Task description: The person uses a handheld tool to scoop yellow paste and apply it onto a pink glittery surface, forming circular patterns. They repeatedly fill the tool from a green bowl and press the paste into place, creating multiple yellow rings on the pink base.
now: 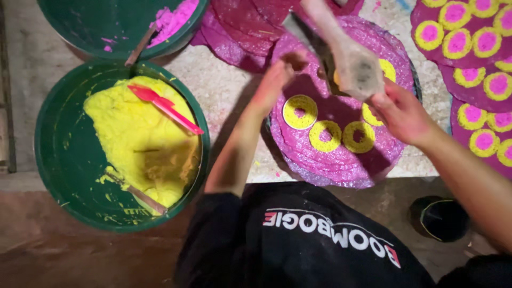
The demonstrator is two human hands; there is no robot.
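Right hand (401,113) fingers curled around pale mould tool (356,68), tilted over purple disc stack (333,154). Left hand (277,80) fingers bunched, blurred, grip unclear, near tool's upper end. 4 yellow rings (300,111) on top disc. Forearms angled inward. Green tub (58,160) of yellow paste at left.
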